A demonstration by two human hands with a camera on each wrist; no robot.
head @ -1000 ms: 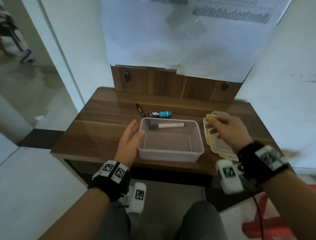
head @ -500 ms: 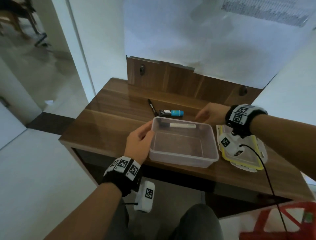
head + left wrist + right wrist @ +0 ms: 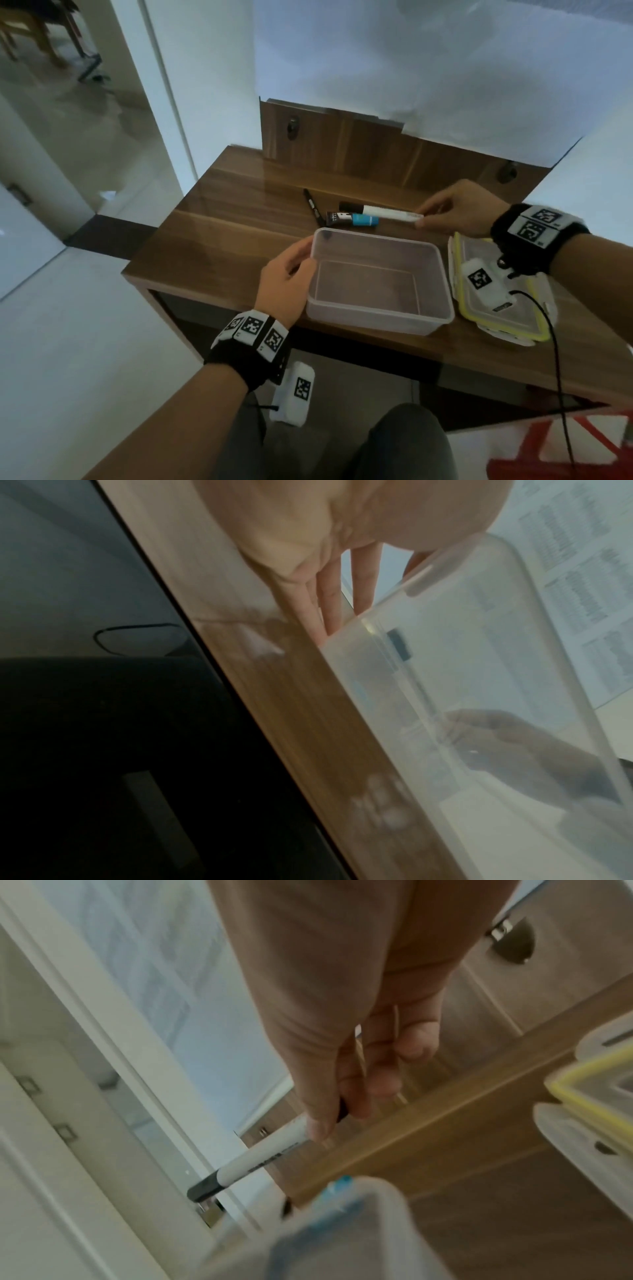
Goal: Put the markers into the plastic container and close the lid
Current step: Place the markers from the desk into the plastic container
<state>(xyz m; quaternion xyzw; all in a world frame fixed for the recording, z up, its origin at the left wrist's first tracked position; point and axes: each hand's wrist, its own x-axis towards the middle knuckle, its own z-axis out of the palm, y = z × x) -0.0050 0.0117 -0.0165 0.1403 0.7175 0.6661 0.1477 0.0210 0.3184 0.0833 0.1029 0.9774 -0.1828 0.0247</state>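
A clear plastic container (image 3: 376,318) stands on the wooden table (image 3: 222,240), and nothing shows inside it. My left hand (image 3: 306,257) grips its left rim, thumb on top; in the left wrist view the fingers (image 3: 329,607) lie against the wall of the container (image 3: 479,669). My right hand (image 3: 419,219) pinches the end of a white marker (image 3: 387,212) with a black cap, just behind the container's far rim. The right wrist view shows that white marker (image 3: 260,1156) in thumb and fingers. A blue-capped marker (image 3: 356,219) and a thin black pen (image 3: 312,207) lie on the table behind the container.
The lid (image 3: 524,318), with a yellow seal, lies flat right of the container, partly under my right wrist. A wooden back panel (image 3: 342,147) rises at the table's far edge against the wall. My knees are under the near edge.
My right hand went from above the lid to behind the container and took hold of the white marker. That marker, earlier along the container's far side, is now held beyond the rim. The left hand closed on the rim.
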